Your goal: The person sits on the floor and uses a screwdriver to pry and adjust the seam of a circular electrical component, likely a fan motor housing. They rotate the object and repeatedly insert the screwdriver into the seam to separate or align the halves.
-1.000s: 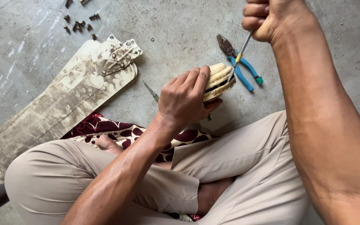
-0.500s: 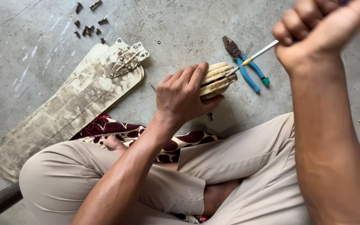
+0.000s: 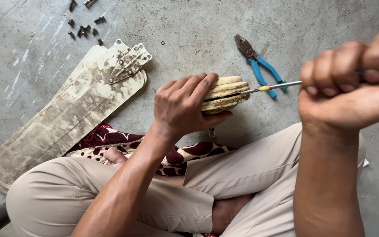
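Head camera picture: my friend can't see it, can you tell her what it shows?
A seated person's left hand grips a dirty cream round housing while the right hand pushes a screwdriver into its side. Blue-handled pliers and fan blades lie on the concrete floor.

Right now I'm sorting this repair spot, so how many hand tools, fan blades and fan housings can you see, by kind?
Screwdriver, in the right hand: 1
Pliers, on the floor: 1
Fan blades, stacked beside the leg, number in the stack unclear: at least 1
Round housing, held by the left hand: 1
Total: 4
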